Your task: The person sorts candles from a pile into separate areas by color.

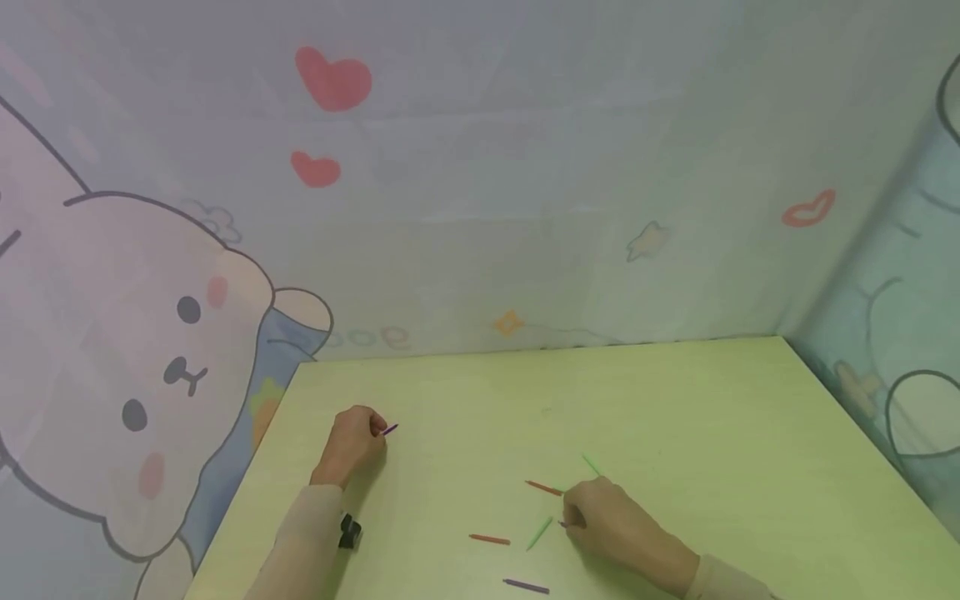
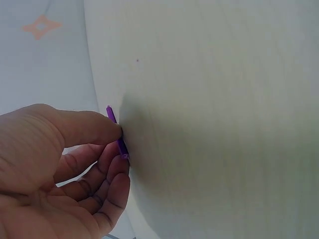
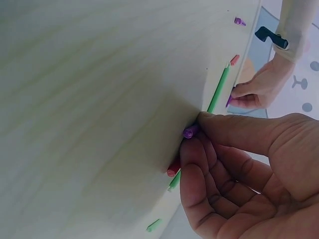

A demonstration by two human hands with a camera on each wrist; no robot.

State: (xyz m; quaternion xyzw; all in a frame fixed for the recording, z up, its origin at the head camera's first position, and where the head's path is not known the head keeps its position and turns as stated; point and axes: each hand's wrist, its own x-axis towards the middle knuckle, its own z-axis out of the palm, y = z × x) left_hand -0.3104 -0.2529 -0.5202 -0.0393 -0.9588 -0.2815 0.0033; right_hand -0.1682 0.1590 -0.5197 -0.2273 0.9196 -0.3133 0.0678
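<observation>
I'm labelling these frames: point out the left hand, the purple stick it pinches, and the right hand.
Left hand (image 1: 356, 437), head view: its back.
Purple stick (image 2: 122, 147), left wrist view: its lower half.
Right hand (image 1: 611, 523), head view: its back.

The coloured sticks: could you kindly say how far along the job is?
Nothing looks finished: no tidy arrangement shows. In hand: the left hand pinches a purple stick, the right hand another stick. Seemingly left: loose red sticks, green sticks and a third purple stick.

Sticks (image 1: 490, 540) lie on the table (image 1: 465, 425), two seemingly touching.
</observation>
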